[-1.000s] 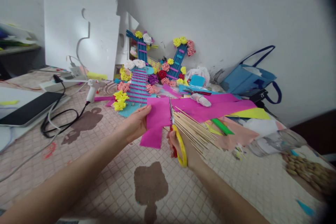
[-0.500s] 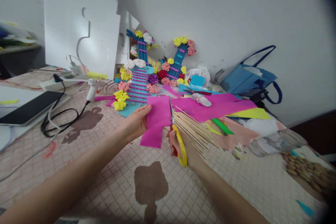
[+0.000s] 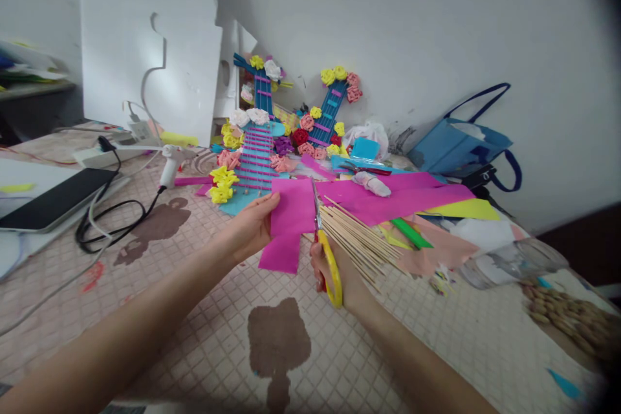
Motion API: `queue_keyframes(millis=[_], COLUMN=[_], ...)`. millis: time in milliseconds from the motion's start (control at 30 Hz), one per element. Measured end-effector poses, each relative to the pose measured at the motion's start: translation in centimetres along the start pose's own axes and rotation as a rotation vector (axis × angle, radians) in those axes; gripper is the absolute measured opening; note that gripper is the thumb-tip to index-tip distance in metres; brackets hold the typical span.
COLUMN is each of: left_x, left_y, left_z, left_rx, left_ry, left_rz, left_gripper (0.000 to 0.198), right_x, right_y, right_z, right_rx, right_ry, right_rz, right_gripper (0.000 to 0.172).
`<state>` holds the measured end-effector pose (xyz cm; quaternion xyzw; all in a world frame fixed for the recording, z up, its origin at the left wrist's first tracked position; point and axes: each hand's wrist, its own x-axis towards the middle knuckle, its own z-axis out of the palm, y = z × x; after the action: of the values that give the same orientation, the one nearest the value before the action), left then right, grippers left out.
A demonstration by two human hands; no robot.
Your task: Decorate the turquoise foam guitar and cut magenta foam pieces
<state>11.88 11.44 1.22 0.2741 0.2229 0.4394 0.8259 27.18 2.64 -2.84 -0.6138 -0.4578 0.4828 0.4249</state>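
My left hand [image 3: 257,223] pinches the left edge of a magenta sheet of paper [image 3: 292,207], thumb on top. A narrower flap of the sheet hangs down at its lower left. My right hand [image 3: 337,268] is closed around the red and yellow handles of a pair of scissors [image 3: 332,275]. Their blades point away from me and lie along the right edge of the sheet. Just right of the scissors, a bundle of thin wooden sticks [image 3: 361,239] rests on the table. Larger magenta paper [image 3: 402,200] lies behind the sticks.
Stick panels trimmed with paper flowers [image 3: 257,155] stand at the back. A white glue gun [image 3: 169,165] with a black cable and a dark tablet-like device [image 3: 61,197] are on the left. On the right are a clear jar [image 3: 514,262], nuts in shells [image 3: 563,317] and a blue bag [image 3: 458,145].
The scissors handles have shifted slightly left with my right hand. My left hand and the magenta sheet stay almost still.
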Motion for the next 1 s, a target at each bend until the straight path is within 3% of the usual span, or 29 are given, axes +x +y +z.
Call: queue_keyframes(millis=[300,400,567,733,867,1000], left_x=[0.0,-0.1,0.1,0.6,1.0,1.4], left_y=[0.0,0.1,0.1,0.4,0.7,0.6], left_z=[0.2,0.4,0.0,-1.0,-1.9,-2.8], left_rx=[0.035,0.046,0.027,0.098,0.414,1.186], left_ry=[0.048,0.052,0.025,-0.059,-0.111,-0.069], left_rz=[-0.005,-0.008,0.019,0.002,-0.073,-0.036], left_gripper=[0.015,0.018,0.02,0.012,0.012,0.018], right_x=[0.0,0.0,-0.1,0.2,1.6,2.6], right_y=[0.1,0.5,0.1,-0.8,-0.5,-0.1], right_z=[0.1,0.0,-0.2,-1.0,-2.6,-4.2], right_rx=[0.038,0.077,0.167,0.278,0.36,0.39], right_ry=[-0.023,-0.046,-0.118,-0.146,-0.194,-0.269], right_rz=[0.01,-0.017,-0.039,0.082,0.177,0.233], right_gripper=[0.044,0.05,0.063,0.064,0.059,0.061])
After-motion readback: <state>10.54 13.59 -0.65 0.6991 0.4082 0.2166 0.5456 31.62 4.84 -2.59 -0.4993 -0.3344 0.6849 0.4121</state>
